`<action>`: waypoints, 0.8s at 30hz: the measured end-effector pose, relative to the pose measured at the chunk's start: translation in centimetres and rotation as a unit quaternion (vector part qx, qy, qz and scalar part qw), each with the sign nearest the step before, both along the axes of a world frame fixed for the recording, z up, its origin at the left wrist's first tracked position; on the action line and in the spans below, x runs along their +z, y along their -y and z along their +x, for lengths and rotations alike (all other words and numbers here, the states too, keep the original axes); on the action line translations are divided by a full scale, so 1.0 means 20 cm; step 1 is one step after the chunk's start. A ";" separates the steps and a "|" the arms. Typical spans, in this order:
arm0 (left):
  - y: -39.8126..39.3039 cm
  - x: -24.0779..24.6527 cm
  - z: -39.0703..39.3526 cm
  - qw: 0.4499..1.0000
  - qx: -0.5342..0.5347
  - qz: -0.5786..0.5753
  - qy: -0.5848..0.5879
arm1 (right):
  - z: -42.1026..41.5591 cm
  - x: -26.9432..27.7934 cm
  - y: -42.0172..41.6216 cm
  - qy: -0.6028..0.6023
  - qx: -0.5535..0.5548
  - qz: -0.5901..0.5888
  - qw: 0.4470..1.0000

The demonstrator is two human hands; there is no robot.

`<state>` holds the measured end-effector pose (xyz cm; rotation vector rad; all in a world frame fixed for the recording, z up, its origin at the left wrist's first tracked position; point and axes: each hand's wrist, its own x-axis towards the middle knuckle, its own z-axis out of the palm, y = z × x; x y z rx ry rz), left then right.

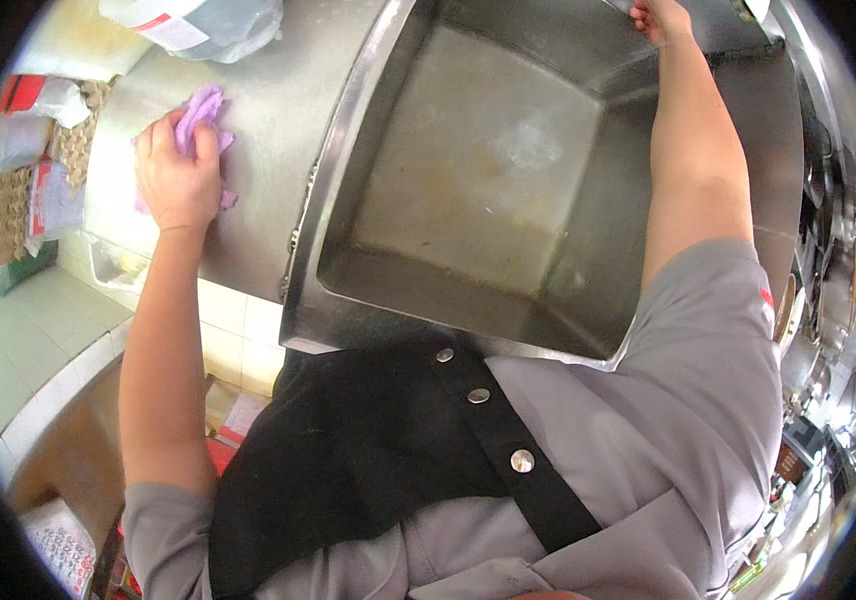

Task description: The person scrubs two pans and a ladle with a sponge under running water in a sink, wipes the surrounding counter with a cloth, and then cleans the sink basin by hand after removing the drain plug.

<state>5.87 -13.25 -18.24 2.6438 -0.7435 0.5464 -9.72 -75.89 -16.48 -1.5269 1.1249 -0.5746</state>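
Observation:
My left hand [179, 172] is closed around a crumpled purple cloth [201, 112] and rests on a stainless steel counter [278, 97] left of the sink. Parts of the cloth stick out past the thumb and beneath the palm. In front of me is a deep stainless steel sink [465, 157], with whitish and yellowish marks on its bottom. At the sink's far right, my right hand [660, 21] has its fingers curled by a bit of metal at the picture's top edge. Whether it grips that metal cannot be made out.
A clear plastic bag [237, 30] with a label sits at the counter's back. Egg trays [6, 217] and plastic-wrapped packs [57, 199] stand at the left. A white plastic container [117, 262] is below the counter edge. Pans [837, 225] line the far right.

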 end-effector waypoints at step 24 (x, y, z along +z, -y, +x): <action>0.03 0.01 -0.01 1.000 -0.001 0.006 -0.017 | -0.46 -1.35 -1.44 -0.499 0.367 -0.203 0.759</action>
